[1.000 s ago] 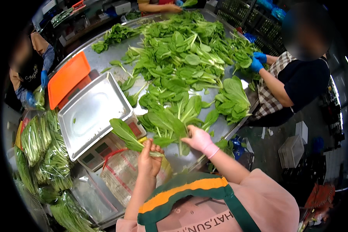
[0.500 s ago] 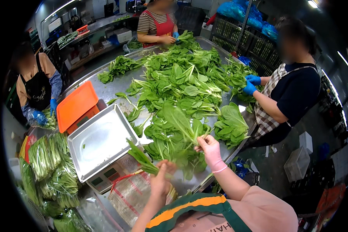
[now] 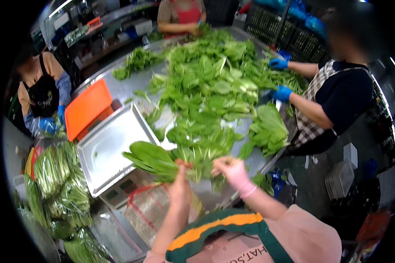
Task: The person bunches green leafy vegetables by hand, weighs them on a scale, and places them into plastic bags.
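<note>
My left hand (image 3: pixel 180 186) is closed around the stem ends of a bunch of leafy greens (image 3: pixel 149 158), whose broad leaves point left over the scale's near corner. My right hand (image 3: pixel 233 174), in a pink covering that leaves the fingertips bare, is just right of it. Its fingers are pinched together; blur hides what they hold, if anything. Right beyond both hands lies a large heap of loose leafy greens (image 3: pixel 206 105) on the metal table (image 3: pixel 131 92). Left of my left hand stands a scale with a shallow metal tray (image 3: pixel 114 149), bearing only a leaf scrap.
An orange tray (image 3: pixel 88 108) leans behind the scale. Bagged greens (image 3: pixel 52 168) are piled at left, near a woven sack (image 3: pixel 149 208). Co-workers in blue gloves (image 3: pixel 281 93) stand at right and left; another person (image 3: pixel 180 19) is at the far end.
My left hand's bunch has swung left and now shows more leaves. My right hand has come down and nearer to the left; the big leaves it held up are no longer in it.
</note>
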A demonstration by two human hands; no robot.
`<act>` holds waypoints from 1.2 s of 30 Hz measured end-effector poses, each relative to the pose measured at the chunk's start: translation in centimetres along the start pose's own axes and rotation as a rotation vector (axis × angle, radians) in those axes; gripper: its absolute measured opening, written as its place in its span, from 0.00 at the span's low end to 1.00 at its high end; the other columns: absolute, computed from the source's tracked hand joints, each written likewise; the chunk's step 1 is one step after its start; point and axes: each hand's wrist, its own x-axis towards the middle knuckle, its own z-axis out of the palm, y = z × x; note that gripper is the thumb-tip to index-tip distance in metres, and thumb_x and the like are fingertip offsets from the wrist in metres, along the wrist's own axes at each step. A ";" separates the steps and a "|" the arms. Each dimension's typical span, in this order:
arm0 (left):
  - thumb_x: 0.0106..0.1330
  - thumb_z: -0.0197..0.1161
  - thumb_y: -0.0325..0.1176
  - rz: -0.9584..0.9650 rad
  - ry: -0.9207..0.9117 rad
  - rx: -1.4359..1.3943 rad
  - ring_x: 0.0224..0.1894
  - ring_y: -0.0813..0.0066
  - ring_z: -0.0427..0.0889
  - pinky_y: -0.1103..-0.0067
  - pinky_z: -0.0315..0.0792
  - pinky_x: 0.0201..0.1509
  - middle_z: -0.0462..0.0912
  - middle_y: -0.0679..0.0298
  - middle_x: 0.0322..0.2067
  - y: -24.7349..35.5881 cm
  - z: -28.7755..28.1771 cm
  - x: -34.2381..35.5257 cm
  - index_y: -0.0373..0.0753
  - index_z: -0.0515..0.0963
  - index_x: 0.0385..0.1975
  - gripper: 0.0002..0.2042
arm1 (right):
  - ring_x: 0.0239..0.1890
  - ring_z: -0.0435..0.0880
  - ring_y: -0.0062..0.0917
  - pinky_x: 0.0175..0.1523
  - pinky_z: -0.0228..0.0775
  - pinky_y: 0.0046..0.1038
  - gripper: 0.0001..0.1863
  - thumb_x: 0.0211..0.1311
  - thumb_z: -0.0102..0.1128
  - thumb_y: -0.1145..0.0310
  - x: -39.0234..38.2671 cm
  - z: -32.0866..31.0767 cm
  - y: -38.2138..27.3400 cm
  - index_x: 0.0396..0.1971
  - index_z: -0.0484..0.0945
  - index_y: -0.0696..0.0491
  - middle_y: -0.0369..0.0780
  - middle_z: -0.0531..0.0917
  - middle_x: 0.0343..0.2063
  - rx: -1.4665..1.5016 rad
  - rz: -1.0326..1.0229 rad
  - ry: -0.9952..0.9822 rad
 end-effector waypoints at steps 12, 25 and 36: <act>0.65 0.55 0.27 -0.263 -0.109 -0.077 0.60 0.62 0.67 0.70 0.56 0.65 0.68 0.50 0.56 -0.4 -2.2 -1.3 0.32 0.63 0.55 0.19 | 0.24 0.75 0.16 0.31 0.69 0.20 0.14 0.62 0.55 0.62 0.7 3.7 -0.1 0.32 0.79 0.59 0.35 0.79 0.21 -0.330 0.185 -0.375; 0.66 0.53 0.27 -0.205 -0.135 -0.094 0.36 0.72 0.75 0.68 0.71 0.50 0.74 0.63 0.35 2.8 -1.3 -1.9 0.37 0.69 0.43 0.08 | 0.27 0.81 0.40 0.34 0.73 0.35 0.21 0.53 0.59 0.47 3.6 1.5 -1.2 0.20 0.78 0.52 0.44 0.81 0.20 -1.212 -0.124 0.050; 0.67 0.54 0.34 -0.290 -0.088 -0.123 0.27 0.76 0.70 0.71 0.70 0.44 0.67 0.69 0.21 1.2 -2.3 -2.1 0.39 0.69 0.38 0.07 | 0.16 0.76 0.16 0.22 0.67 0.17 0.12 0.62 0.55 0.64 6.0 -5.0 -0.8 0.30 0.76 0.60 0.38 0.80 0.21 -0.400 0.079 0.094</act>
